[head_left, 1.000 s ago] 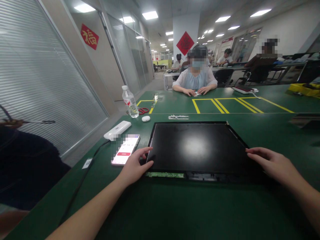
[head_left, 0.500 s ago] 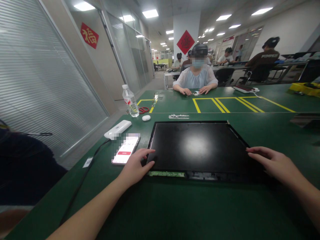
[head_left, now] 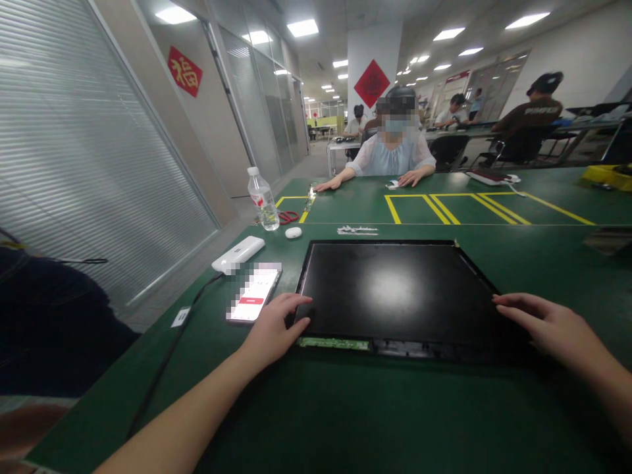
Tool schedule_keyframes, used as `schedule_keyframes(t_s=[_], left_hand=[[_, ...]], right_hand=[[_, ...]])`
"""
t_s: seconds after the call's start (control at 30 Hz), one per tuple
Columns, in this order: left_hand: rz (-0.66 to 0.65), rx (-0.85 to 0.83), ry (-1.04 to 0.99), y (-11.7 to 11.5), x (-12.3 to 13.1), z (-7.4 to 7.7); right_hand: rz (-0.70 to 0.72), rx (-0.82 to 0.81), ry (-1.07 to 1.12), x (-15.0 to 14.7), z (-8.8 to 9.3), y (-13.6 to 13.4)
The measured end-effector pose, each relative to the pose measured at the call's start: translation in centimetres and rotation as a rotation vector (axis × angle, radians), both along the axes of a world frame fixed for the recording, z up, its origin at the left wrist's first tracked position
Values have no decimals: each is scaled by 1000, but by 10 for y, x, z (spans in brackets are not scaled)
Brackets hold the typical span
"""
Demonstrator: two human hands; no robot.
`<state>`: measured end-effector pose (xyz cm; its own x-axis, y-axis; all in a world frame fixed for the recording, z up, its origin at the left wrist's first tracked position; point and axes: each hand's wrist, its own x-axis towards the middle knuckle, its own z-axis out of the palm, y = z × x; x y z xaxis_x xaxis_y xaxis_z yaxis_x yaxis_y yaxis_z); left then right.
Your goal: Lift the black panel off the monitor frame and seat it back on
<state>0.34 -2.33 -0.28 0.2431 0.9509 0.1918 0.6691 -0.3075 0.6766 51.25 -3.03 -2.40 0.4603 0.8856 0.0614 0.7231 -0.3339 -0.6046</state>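
A black LCD display panel [head_left: 395, 289] lies flat on the green table, its glossy screen facing up. Along its near edge a strip of green circuit board [head_left: 333, 343] is exposed. My left hand [head_left: 279, 332] holds the panel's left edge, with thumb and index finger over the border and the other fingers hidden. At the right edge my right hand [head_left: 548, 319] grips the frame between thumb and bent fingers. Just left of my left hand lies a phone [head_left: 254, 296] with a lit screen.
Left of the panel are a white power bank [head_left: 239, 255] with a black cable, a water bottle [head_left: 264, 201], a white earbud case [head_left: 293, 232] and red scissors [head_left: 288, 217]. White strips [head_left: 357, 230] lie behind the panel. A person [head_left: 395, 155] sits across the table.
My hands stay on the panel's two edges. The view has shifted slightly, moving everything a little to the right. The person opposite has stretched an arm towards the shiny strip near the scissors.
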Motion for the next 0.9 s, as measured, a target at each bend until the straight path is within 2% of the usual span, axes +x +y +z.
schedule_keyframes(t_s=[0.27, 0.47, 0.9], left_hand=[[21, -11, -33, -1, 2, 2], [6, -8, 13, -1, 1, 3], [1, 38, 164, 0, 2, 0]], right_hand=[[1, 18, 41, 4, -5, 0], [-23, -49, 66, -1, 2, -1], [4, -37, -4, 3, -3, 2]])
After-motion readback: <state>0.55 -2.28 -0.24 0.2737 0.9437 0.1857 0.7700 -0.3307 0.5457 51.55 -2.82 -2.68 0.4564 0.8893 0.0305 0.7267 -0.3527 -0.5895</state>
